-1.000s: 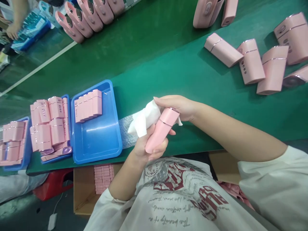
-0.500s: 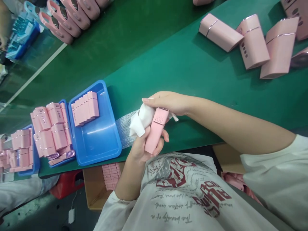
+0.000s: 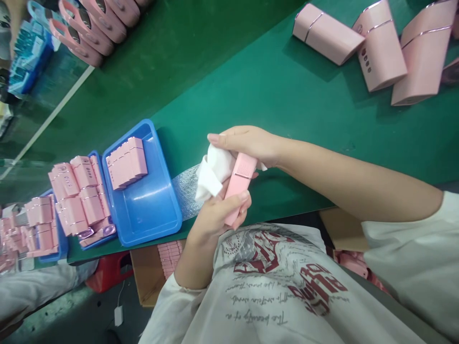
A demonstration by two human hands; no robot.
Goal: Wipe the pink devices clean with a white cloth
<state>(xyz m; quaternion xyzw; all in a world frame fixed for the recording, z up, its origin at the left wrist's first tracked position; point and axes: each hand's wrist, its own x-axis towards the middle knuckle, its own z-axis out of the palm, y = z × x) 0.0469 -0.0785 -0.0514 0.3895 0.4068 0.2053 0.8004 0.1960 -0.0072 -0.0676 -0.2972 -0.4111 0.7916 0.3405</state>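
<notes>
Low over the table, my left hand (image 3: 222,210) wraps round the lower part of a slim pink device (image 3: 239,184) with a dotted grille near its top. My left thumb lies across its front. A bunched white cloth (image 3: 210,174) is in my right hand (image 3: 251,143), whose fingers curl behind the device's upper end. Cloth pokes out on both sides of the device there. Most of my right fingers are hidden behind the cloth and the device.
A blue tray (image 3: 154,222) holding several pink devices (image 3: 127,162) stands left of my hands. Further left, more pink devices fill other blue trays. Larger pink cases (image 3: 328,33) lie at the upper right. A clear plastic sheet (image 3: 186,191) is on the green table (image 3: 215,100).
My left thumb has come across the front of the device, which has shifted slightly right. My right hand has moved up a little with the cloth. The whole view has shifted slightly.
</notes>
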